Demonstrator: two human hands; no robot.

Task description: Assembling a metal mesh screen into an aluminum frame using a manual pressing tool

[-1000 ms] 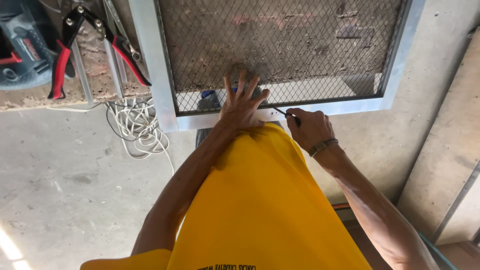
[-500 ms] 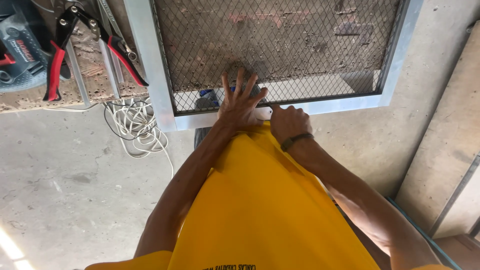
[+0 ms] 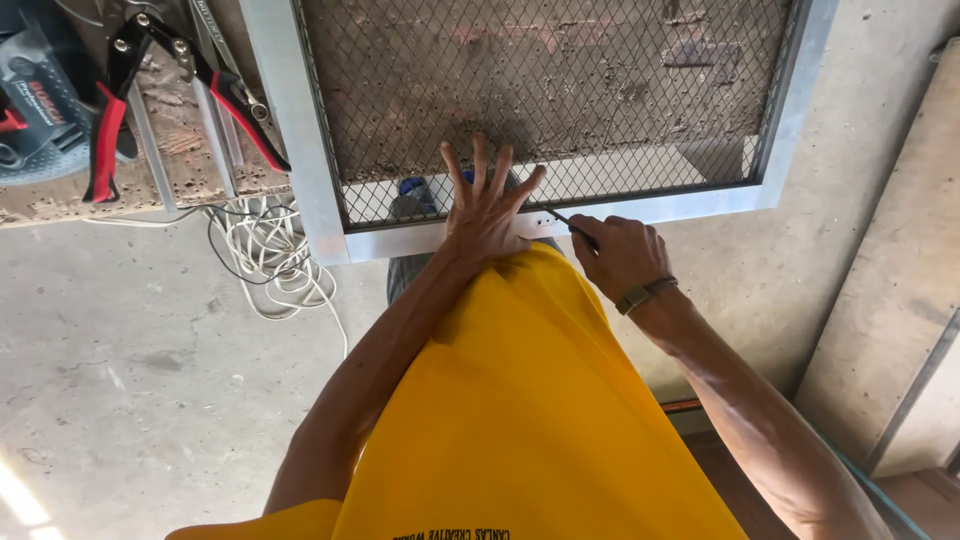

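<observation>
Frame [image 3: 560,215] is pinned by the left hand [image 3: 487,210], fingers splayed wide over mesh [image 3: 520,90], steadying it while the right hand [image 3: 620,255] pinches a thin tool [image 3: 562,217] just beside.

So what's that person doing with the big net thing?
A person in a yellow shirt leans over a metal frame filled with wire mesh. The left hand is spread flat on the mesh at the frame's near edge. The right hand holds a thin dark tool, its tip against that same edge. Red-handled snips lie on a bench to the left, and a white cord is bunched on the concrete floor.
</observation>
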